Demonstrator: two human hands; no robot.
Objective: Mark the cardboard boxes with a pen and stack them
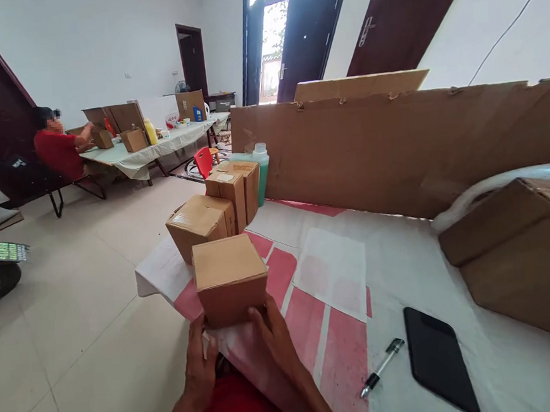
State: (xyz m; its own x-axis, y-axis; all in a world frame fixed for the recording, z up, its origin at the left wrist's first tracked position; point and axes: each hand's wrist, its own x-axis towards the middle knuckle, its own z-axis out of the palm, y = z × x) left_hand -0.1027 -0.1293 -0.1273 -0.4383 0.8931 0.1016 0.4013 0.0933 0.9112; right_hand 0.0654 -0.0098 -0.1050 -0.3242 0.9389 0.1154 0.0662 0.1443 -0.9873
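Note:
A small closed cardboard box [231, 298] is between my two hands at the near left edge of the table. My left hand [199, 361] grips its lower left corner, with the thumb near the bottom edge. On the other side, my right hand [274, 333] holds the lower right part, its thumb against the front face. Whether the box's underside rests on the table cannot be seen. Just behind it stand another cardboard box [198, 217] and two taller cartons [225, 183]. A bottle of green liquid [262, 175] is beside those cartons.
A pen [382, 368] and a black phone [439, 358] lie to the right on the covered table [393, 254]. White sheets [332, 271] lie mid-table. A tall cardboard panel [357, 155] borders the back; large cartons [522, 269] stand right. Another person [56, 147] sits at a far table.

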